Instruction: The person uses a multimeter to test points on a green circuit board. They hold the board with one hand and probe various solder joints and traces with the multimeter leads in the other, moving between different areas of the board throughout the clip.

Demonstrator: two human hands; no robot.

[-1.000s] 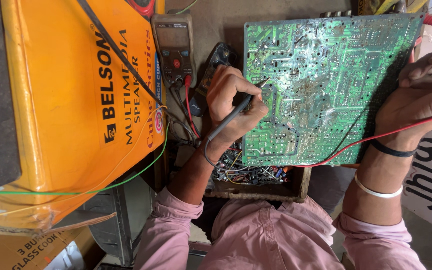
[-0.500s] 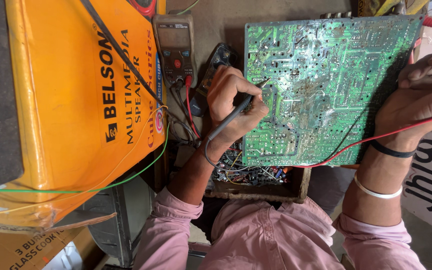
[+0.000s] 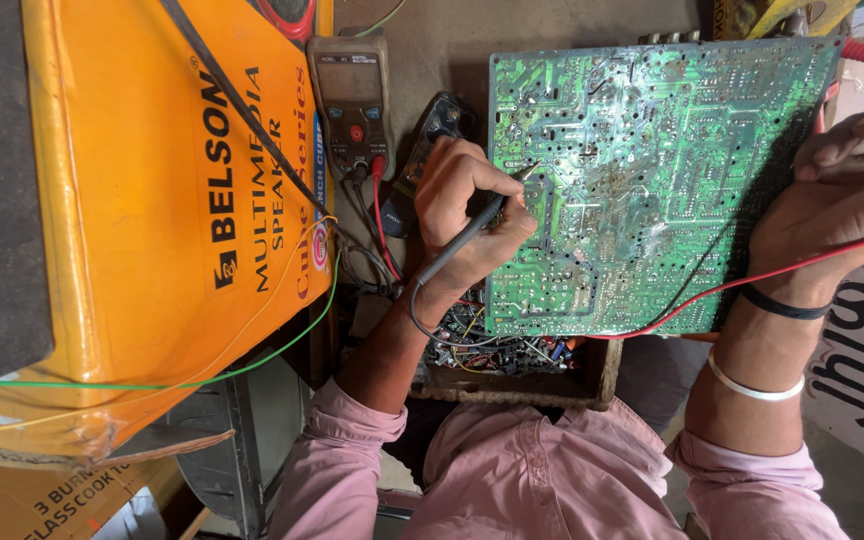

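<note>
Cut off at the frame edge: right hand (image 3: 842,205) fingertips; probe tip hidden under left hand (image 3: 472,215).

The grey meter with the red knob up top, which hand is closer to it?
The left hand. It sits just right of the meter in the picture, holding a black probe on the green circuit board. The right hand grips the board's far edge.

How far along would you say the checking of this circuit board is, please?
Done: the multimeter has its leads plugged in. In hand: the left hand presses a black probe to the green circuit board; the right hand steadies its edge beside the red lead. What remains cannot be told.
</note>
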